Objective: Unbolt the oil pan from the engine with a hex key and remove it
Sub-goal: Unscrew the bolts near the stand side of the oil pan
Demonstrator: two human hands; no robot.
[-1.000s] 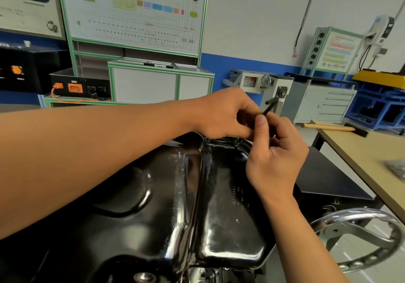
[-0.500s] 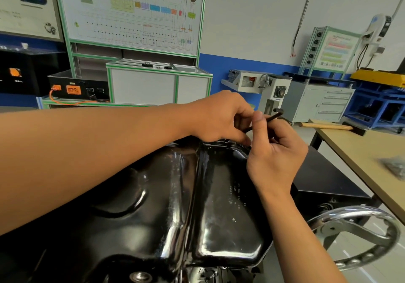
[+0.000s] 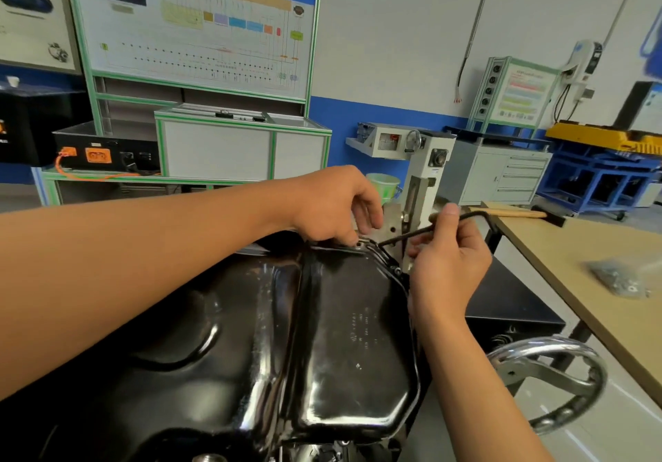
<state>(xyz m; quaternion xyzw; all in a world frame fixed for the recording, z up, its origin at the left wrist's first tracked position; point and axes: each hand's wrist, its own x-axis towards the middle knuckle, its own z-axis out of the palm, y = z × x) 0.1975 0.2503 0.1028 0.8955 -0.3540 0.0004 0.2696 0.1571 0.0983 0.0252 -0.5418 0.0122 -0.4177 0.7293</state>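
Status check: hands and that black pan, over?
Right hand grips black L-shaped hex key. Left hand at small silver bolt, far rim. Glossy black metal oil pan still seated; nothing blocking.

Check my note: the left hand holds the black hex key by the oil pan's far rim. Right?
Not quite: the right hand holds the hex key, by the oil pan's far rim. The left hand only has its fingers down at that rim. The head view shows it.

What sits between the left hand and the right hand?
Head view: the hex key, slanting from the right hand down toward the oil pan rim.
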